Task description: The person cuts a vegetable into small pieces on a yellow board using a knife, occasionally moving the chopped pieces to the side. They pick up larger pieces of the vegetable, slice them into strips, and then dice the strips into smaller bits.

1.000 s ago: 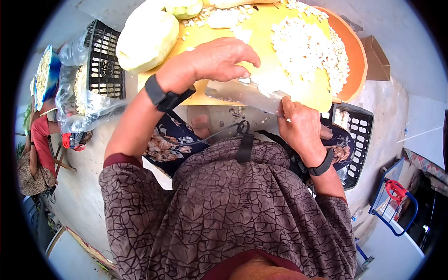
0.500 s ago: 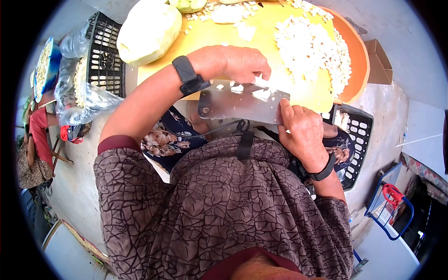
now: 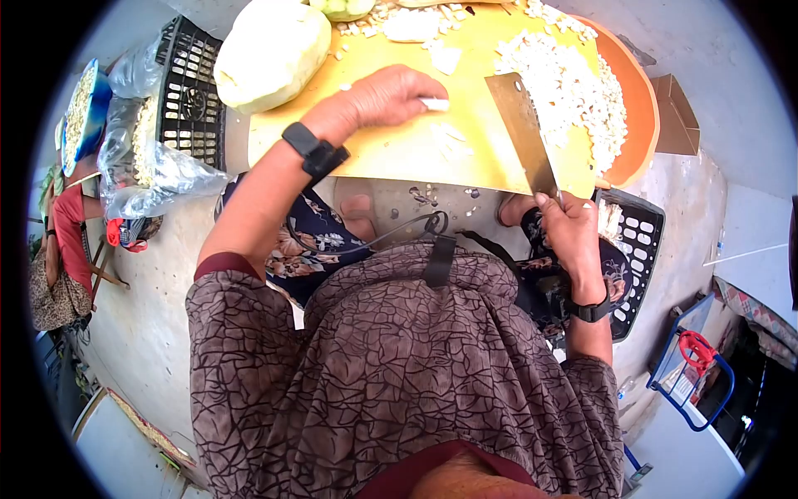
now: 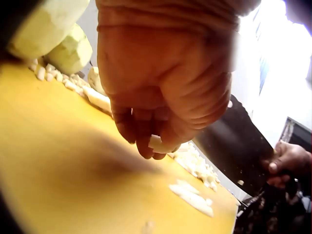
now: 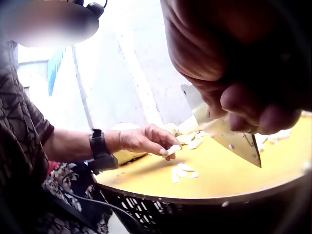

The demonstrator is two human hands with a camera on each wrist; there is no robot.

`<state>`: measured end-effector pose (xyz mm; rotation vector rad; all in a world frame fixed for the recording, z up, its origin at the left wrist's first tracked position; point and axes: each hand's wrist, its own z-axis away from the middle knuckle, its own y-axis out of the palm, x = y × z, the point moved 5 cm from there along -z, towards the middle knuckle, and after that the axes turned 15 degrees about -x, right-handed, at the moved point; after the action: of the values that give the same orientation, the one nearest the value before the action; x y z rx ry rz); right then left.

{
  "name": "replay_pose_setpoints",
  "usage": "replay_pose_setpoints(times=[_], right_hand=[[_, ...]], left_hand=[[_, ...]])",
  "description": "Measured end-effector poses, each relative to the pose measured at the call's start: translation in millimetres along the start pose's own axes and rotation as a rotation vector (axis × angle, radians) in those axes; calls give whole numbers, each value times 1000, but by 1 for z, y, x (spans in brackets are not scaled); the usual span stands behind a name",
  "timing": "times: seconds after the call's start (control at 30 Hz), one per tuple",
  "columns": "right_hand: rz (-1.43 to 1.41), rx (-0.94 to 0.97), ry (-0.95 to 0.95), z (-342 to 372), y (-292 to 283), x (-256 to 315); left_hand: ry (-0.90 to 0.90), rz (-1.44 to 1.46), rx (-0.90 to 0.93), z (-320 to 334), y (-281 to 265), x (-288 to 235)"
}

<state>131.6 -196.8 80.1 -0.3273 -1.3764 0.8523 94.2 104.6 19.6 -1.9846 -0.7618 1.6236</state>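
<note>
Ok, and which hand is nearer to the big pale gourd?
The left hand: it pinches a white piece above the yellow board, to the right of the gourd. The right hand holds the cleaver by the board's near right edge, clearly farther away.

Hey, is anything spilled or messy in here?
Small scraps lie on the floor between the person's feet, too small to name. That looks messy, since the white pieces sit on the yellow board. Nothing looks broken.
</note>
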Motion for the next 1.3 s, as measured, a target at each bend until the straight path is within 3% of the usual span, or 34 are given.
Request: replay_pose_setpoints(times=[0.13,0.23,0.33,0.43,0.63,0.77,0.9,0.93,1.03,1.13,1.3], right_hand=[[119,70,113,1,11,-8],[139,62,53,0,18,-18],[76,68,83,-1,22,-21],[15,62,140,-1,24,-22],[7,52,152,-6,29,-28],[-5,45,196,-17,29,-24],[133,-127,-57,-32,26,-20],[82,-52,124,-30,27,-22],[-25,11,165,-19,35,-21],[73,14,39,-17,44,-32],[134,-40,10,-14,49,-31]], left_hand=[[208,-241,6,7,26,-19],[305,-206,-34,10,34,-26],[290,-155,-35,14,36,-27],[327,-23,-151,24,32,-26],[268,-46,-66,27,47,-28],[216,-89,-170,30,53,-31],[113,-124,-298,31,64,-37],[77,-138,-322,31,65,-39],[57,-136,-472,35,67,-42],[57,-61,-559,39,57,-44],[155,-147,-467,43,55,-38]])
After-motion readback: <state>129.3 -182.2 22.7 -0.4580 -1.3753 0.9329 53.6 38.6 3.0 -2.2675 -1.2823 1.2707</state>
